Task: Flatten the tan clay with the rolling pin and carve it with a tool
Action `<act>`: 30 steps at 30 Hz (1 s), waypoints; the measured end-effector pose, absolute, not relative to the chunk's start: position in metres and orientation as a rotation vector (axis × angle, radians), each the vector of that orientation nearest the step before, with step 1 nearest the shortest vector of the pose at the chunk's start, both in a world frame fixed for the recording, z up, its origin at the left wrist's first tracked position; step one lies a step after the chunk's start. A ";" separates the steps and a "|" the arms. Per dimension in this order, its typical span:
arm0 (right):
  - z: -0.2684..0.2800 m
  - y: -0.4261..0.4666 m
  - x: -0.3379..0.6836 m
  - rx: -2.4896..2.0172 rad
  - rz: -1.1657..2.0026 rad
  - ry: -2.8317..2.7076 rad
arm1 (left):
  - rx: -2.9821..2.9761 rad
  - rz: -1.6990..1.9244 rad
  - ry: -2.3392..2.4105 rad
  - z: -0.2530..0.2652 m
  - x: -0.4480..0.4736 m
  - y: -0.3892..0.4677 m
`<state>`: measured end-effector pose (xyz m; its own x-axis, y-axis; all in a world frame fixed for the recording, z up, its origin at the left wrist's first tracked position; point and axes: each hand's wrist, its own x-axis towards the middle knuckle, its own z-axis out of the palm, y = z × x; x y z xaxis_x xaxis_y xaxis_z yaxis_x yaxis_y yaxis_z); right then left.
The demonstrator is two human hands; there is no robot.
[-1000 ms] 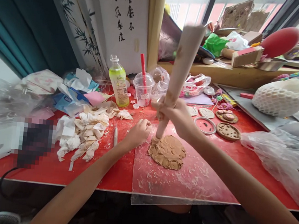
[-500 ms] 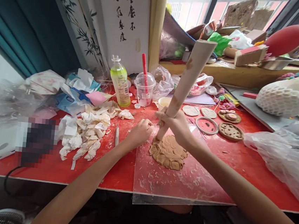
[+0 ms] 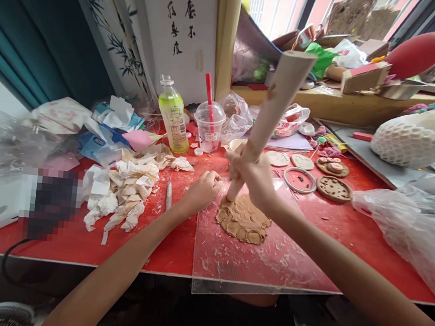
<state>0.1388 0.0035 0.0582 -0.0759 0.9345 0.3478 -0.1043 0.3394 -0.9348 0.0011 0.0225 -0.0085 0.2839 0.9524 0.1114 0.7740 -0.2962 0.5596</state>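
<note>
My right hand [image 3: 253, 174] is wrapped round a thick pale rolling pin [image 3: 281, 92], stained with brown patches. The pin stands tilted, its top leaning right, and its lower end presses on the far left edge of a flattened slab of brown clay [image 3: 245, 219]. Round overlapping dents cover the slab. Beneath it lies a clear plastic sheet [image 3: 230, 267], smeared with clay residue and overhanging the table's front edge. My left hand [image 3: 204, 190] rests left of the clay with its fingers curled in; I see nothing in it.
Left of my hands lie a clay-covered tool [image 3: 168, 195] and crumpled tissues [image 3: 126, 190]. Behind stand a drink bottle [image 3: 173, 115] and a plastic cup [image 3: 208, 126] with a red straw. Clay discs [image 3: 334, 188], a ring [image 3: 299, 180] and a plastic bag [image 3: 400, 216] are on the right.
The rolling pin has tilted slightly, and its lower end still touches the same edge of the clay. My left hand stays in place. The whole view has shifted a little.
</note>
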 end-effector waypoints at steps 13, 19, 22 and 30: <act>0.118 0.010 0.149 -0.526 0.910 -1.245 | 2.117 0.574 1.588 -0.009 0.002 0.022; 0.050 0.007 0.144 -0.927 1.061 -1.394 | 2.143 0.588 1.556 -0.006 0.003 0.021; 0.065 0.009 0.145 -0.797 1.002 -1.337 | 2.117 0.589 1.563 -0.006 0.003 0.020; 0.134 -0.006 0.148 -0.430 0.783 -1.308 | 2.082 0.576 1.547 -0.005 0.001 0.018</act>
